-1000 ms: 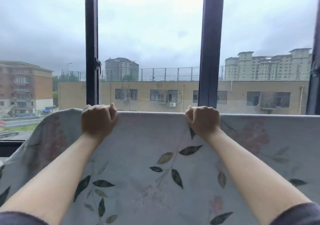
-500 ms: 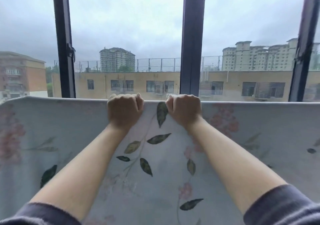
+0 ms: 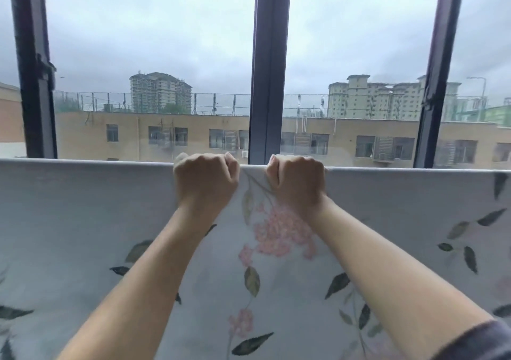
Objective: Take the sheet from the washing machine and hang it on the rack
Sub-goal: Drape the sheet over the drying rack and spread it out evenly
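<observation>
I have both hands up at the top fold of the floral sheet, which hangs spread flat across the whole view below and to either side of them. My left hand and right hand are each curled into a fist clamped on that top edge, close together but not touching, a narrow strip of fabric between them. Just beyond my knuckles stands the dark window frame. I cannot see the rack itself.
</observation>
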A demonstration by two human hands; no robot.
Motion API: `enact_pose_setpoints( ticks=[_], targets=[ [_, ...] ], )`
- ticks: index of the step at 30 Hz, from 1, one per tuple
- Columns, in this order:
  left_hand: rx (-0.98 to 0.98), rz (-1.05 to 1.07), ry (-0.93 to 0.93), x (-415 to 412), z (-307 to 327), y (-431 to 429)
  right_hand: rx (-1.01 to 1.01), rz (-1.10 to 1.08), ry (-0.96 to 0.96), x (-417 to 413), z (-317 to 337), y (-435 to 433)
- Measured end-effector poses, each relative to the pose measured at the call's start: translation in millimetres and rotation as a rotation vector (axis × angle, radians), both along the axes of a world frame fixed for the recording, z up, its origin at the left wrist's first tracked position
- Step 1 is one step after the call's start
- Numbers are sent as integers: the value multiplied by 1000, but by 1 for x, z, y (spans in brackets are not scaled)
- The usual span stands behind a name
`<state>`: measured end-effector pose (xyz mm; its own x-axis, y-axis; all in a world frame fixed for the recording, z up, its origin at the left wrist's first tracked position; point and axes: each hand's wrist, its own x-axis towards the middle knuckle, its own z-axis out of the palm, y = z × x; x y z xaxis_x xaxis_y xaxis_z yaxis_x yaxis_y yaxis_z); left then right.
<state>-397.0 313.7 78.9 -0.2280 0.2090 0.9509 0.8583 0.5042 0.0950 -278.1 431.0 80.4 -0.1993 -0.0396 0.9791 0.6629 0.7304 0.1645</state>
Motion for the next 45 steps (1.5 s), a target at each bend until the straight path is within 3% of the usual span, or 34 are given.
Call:
enact_pose_setpoints(
  ticks=[10,16,23,27,30,34,39,45],
  targets=[
    [0,41,-96,4,0,9,-99,-91,59,118,-3,96],
    [-80,-25,-86,104,3,86,-1,-68,61,101,-1,94],
    [-3,30,-96,111,-5,91,-132,-54,1,201,-1,162],
    [2,97,-197,137,-1,101,-218,-56,-9,238,1,191],
    [-139,115,-283,183,12,136,-254,-52,-11,230,0,190],
    [-222,26,-236,242,10,184,-166,-45,-33,226,2,197],
    [-82,14,-176,237,-5,191,-113,-4,-118,286,1,240],
    [-17,57,-168,242,-3,205,-304,-78,-122,358,5,287]
  ],
)
